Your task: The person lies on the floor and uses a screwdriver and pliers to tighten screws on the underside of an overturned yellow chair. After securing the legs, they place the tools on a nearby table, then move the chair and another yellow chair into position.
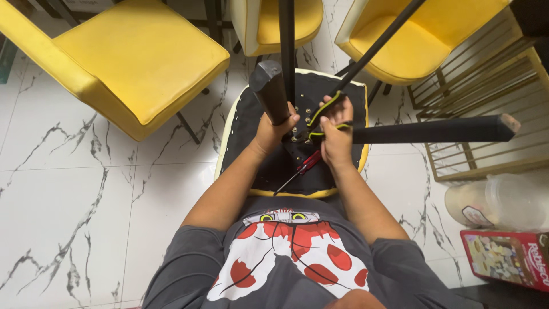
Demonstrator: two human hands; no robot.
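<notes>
Black chair legs (271, 91), two, are gripped by both hands (306, 129); one red screwdriver (306, 165) lies below.

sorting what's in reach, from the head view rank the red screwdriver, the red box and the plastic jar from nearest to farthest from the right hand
1. Red screwdriver: just below the right hand, lying on the upturned seat.
2. Plastic jar: on the floor, off to the right.
3. Red box: lower right, beyond the jar.

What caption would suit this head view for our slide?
Left hand grips a black chair leg; right hand holds a yellow-edged tool on an upturned chair.
</notes>
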